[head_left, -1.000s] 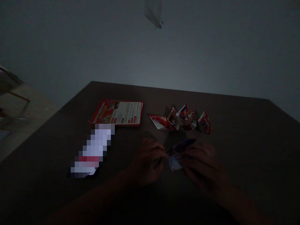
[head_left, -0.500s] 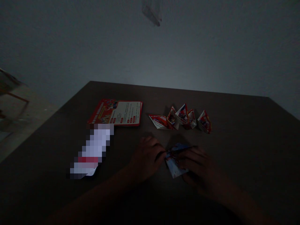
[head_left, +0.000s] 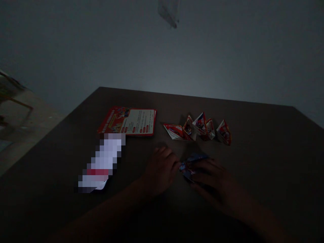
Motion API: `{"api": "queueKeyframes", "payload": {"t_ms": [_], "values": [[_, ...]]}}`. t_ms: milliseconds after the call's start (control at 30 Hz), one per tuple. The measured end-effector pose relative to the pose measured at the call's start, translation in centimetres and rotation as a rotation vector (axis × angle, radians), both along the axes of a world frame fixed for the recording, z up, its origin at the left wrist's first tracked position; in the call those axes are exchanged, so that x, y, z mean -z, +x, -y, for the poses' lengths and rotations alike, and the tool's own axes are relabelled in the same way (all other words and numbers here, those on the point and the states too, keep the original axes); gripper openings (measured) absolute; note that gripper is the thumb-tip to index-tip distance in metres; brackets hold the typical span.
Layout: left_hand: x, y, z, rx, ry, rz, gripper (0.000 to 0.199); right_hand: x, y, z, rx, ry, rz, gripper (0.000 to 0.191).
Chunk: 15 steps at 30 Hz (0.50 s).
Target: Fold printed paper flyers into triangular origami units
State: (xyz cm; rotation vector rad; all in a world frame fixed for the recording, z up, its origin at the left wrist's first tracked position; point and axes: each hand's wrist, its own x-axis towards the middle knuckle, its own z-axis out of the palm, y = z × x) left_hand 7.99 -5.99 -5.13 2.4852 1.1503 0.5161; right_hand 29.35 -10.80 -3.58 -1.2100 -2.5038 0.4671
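A small blue printed paper [head_left: 187, 168], partly folded, lies between my hands near the middle of the dark table. My left hand [head_left: 162, 170] pinches its left corner between thumb and curled fingers. Over its right part is my right hand [head_left: 214, 179], with the fingers closed on the paper and hiding much of it. Behind them stand several folded red and white paper pieces [head_left: 200, 124], overlapping in a row, and one more folded piece [head_left: 224, 132] sits apart at their right.
A stack of red and white printed sheets [head_left: 140, 122] lies at the back left of the table [head_left: 258, 135]. In front of it is a phone [head_left: 107, 155] with a bright, pixelated screen. A pale wall rises behind the table.
The lower pale part of the blue paper has folded up out of sight, and the paper looks smaller. My right hand's fingers have shifted slightly. The whole view has moved a little.
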Motion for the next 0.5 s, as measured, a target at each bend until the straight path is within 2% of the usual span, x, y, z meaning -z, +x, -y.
{"api": "queueKeyframes", "payload": {"t_ms": [133, 267, 500], "values": [[-0.05, -0.41, 0.15, 0.040, 0.021, 0.064, 0.014, 0.20, 0.29, -0.12, 0.008, -0.007, -0.027, 0.015], [-0.37, -0.33, 0.51, 0.101, 0.013, -0.005, 0.016, 0.38, 0.42, -0.19, 0.007, -0.007, -0.043, 0.015], [-0.37, -0.16, 0.57, 0.047, 0.025, -0.066, 0.020, 0.72, 0.41, -0.32, 0.034, -0.006, -0.103, 0.015]]}}
